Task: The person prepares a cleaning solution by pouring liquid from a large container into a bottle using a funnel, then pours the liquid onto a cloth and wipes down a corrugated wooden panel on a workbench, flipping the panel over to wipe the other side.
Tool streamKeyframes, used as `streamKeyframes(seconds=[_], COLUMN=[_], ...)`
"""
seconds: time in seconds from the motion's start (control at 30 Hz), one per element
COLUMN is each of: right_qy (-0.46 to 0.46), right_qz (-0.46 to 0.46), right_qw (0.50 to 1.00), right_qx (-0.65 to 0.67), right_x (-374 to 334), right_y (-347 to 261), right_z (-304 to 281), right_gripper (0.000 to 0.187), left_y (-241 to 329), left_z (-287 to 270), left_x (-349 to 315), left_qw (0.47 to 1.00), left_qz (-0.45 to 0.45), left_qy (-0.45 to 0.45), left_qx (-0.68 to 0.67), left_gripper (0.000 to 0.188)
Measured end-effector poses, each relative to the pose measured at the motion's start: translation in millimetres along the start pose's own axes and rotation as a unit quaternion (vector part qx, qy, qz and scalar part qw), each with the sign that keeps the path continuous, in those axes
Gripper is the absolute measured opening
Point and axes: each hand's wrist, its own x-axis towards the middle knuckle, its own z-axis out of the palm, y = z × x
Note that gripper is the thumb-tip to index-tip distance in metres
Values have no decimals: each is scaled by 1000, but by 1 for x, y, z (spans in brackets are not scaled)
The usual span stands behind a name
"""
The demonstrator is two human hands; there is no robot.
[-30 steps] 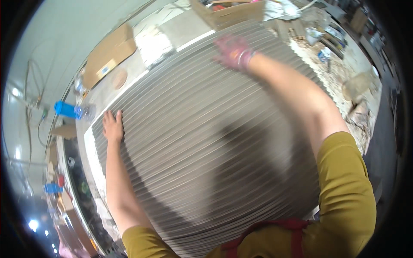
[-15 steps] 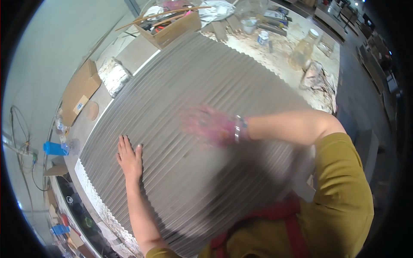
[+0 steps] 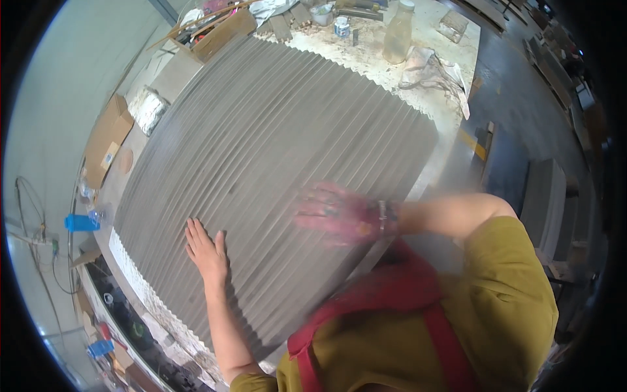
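Observation:
A large grey panel with ridged, corrugated grooves (image 3: 274, 130) lies across the table in front of me. My bare left hand (image 3: 207, 251) rests flat on its left part, fingers stretched and thumb apart. Over the middle right of the panel is my right hand (image 3: 343, 214), in a pink, stained glove with a bracelet at the wrist. Its fingers point left and look stretched out, though motion blurs them. I see nothing in either hand. Whether the gloved palm touches the ridges I cannot tell.
Beyond the panel stand a bottle of yellowish liquid (image 3: 398, 32), a small white jar (image 3: 341, 27) and a crumpled cloth (image 3: 431, 68). A cardboard box of tools (image 3: 225, 32) is at the far left. A white wrapped block (image 3: 149, 111) and blue bottle (image 3: 81, 223) lie along the left side.
The view has shifted, so the panel and table sit further left and up. My right hand has swept over the panel, nearer my body. The left hand stays flat on the ridges.

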Motion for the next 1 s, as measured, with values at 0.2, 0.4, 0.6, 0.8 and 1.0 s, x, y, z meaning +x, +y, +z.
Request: streamKeyframes(seconds=[0.2, 0.4, 0.6, 0.8, 1.0], right_qy=[-49, -42, -21, -5, 17], right_qz=[86, 45, -6, -23, -55], right_qw=[994, 994, 996, 997, 996], right_qx=[-48, -86, -84, -68, -67], right_x=[-63, -67, -59, -61, -71], right_y=[-7, 8, 8, 8, 22], right_z=[9, -11, -7, -4, 0], right_gripper=[73, 67, 64, 67, 68], left_y=[29, 98, 97, 95, 99], left_z=[-5, -20, -4, 5, -5], left_x=[-132, -195, -217, -218, -217], left_qw=[996, 997, 1000, 1000, 998], left_qz=[-60, 28, 28, 9, 27], left_qy=[-3, -71, -3, 19, 44], left_qx=[-59, -11, 4, 17, 21], left_gripper=[74, 87, 87, 90, 91])
